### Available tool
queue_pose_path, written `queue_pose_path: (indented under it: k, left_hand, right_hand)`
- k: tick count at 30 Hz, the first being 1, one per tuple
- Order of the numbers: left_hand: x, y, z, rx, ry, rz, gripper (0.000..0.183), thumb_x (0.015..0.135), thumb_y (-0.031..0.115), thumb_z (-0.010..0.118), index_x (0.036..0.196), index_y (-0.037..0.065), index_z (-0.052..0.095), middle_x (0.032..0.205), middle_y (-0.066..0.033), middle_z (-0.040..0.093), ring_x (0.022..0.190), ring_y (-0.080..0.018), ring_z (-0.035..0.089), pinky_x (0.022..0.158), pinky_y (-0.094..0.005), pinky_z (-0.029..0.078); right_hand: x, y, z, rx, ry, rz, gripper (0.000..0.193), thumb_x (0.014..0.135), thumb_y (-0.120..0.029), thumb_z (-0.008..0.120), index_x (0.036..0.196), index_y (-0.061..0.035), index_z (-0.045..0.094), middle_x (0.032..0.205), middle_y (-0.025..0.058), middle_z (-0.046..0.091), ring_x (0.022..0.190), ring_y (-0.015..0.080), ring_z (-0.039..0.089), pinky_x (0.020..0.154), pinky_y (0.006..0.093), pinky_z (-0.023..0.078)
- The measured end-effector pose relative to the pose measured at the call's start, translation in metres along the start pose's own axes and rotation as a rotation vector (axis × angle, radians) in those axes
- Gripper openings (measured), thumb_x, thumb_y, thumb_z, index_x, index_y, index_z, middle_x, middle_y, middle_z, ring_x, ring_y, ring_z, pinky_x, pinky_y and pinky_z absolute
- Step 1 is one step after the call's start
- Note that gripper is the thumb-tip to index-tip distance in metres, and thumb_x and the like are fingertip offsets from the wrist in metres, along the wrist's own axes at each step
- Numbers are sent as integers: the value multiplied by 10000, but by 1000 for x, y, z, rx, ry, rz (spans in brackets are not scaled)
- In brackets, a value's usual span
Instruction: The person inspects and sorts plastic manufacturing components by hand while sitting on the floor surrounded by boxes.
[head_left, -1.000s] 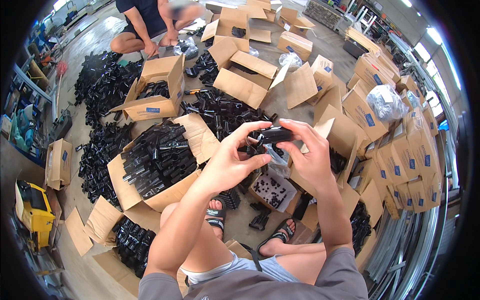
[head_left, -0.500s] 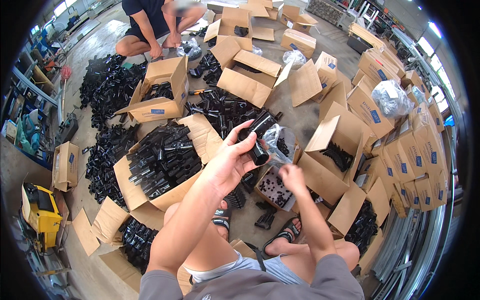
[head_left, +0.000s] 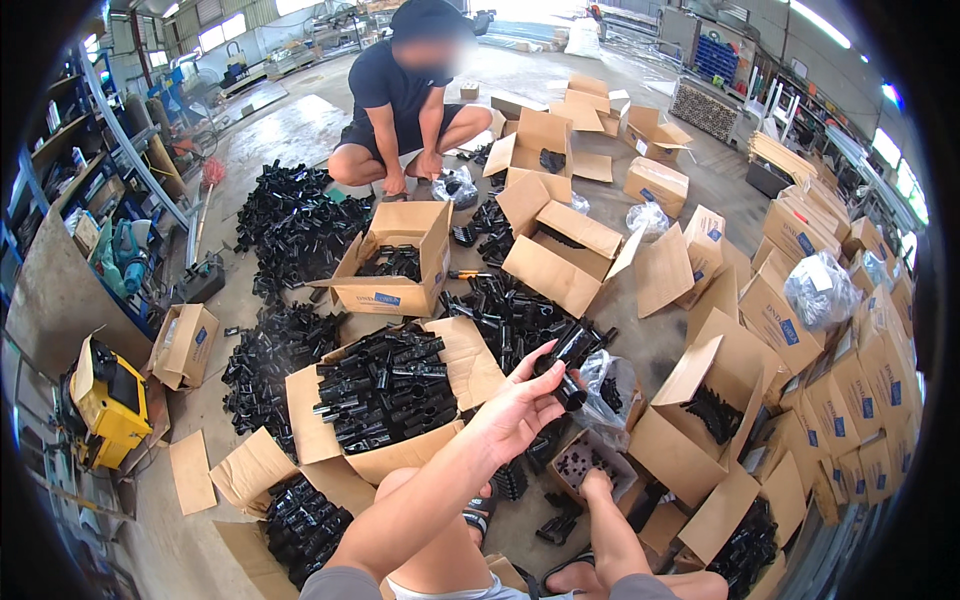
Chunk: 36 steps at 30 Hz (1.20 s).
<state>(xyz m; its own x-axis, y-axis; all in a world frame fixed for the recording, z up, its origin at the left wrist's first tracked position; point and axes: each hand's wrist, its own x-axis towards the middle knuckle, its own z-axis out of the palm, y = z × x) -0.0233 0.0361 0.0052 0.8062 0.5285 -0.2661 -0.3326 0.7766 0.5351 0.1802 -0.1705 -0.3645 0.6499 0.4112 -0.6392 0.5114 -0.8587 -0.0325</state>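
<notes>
While the left hand (head_left: 522,405) is pinching a black tubular fitting (head_left: 570,362) in the head view, its thumb and fingers are curling partway closed around the piece, and the fitting is tilting up and away from the palm; the right hand (head_left: 597,484), lower and to the right of the left one, is hanging with its fingertips at a small pale-lined box (head_left: 621,472); how far its fingers are opening and whether they are holding anything, one cannot tell; small black pieces (head_left: 577,460) are lying in that box, just beside the right fingertips.

Just beyond the box, to the right of the fitting, a clear plastic bag (head_left: 606,392) is lying crumpled; to the right of both hands an open carton (head_left: 672,452) is holding dark parts (head_left: 712,412), and farther right many closed cartons (head_left: 835,400) are standing stacked; beyond the left hand a loose pile of black fittings (head_left: 508,312) is spreading over the floor; to the left of that hand a wide-open carton (head_left: 472,362) is brimming with similar black tubes (head_left: 388,388); farther left a yellow machine (head_left: 112,408) is standing on the floor; well ahead of the hands another person (head_left: 398,115) is crouching, both arms reaching low, next to a second plastic bag (head_left: 456,188).
</notes>
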Motion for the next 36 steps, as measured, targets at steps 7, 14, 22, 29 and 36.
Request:
queue_pose_path:
  k: [7, 14, 22, 29, 36]
  left_hand:
    - [-2, 0, 11, -91, -87, 99, 618, 990, 172, 652, 1535, 166, 360, 1260, -111, 632, 1186, -236, 633, 1003, -357, 565]
    - [-2, 4, 16, -98, -128, 156, 613, 997, 160, 634, 1545, 204, 364, 1293, -123, 616, 1233, -262, 605, 1029, -389, 554]
    - [0, -2, 9, -40, -51, 240, 571, 1012, 126, 596, 1535, 173, 371, 1285, -132, 609, 1216, -276, 617, 1048, -432, 544]
    - [-4, -8, 20, 76, -26, 292, 554, 1004, 96, 601, 1522, 170, 418, 1305, -116, 618, 1204, -225, 621, 1024, -400, 550]
    - [-8, -16, 19, 168, -33, 375, 575, 973, 40, 634, 1502, 176, 454, 1342, -96, 623, 1193, -203, 632, 1030, -404, 542]
  right_hand:
    - [-3, -2, -1, 40, -8, -11, 377, 798, -127, 736, 1153, -2, 717, 1264, 219, 666, 1192, 356, 642, 992, 435, 539]
    - [-10, 7, -19, 405, 294, -130, 301, 836, -159, 667, 1113, -77, 750, 1109, 244, 708, 1087, 400, 672, 952, 457, 537]
    - [-165, -84, -214, 1454, 319, -595, 135, 997, -50, 605, 1107, 28, 622, 1042, 112, 720, 867, 165, 710, 744, 271, 571]
    - [-260, -135, -287, 1531, 557, -983, 155, 947, -30, 681, 1090, 26, 660, 1049, 101, 727, 942, 131, 693, 847, 258, 537]
    - [-263, -161, -285, 1696, 415, -854, 163, 911, -40, 738, 1060, 27, 730, 986, 75, 740, 869, 103, 675, 787, 249, 536]
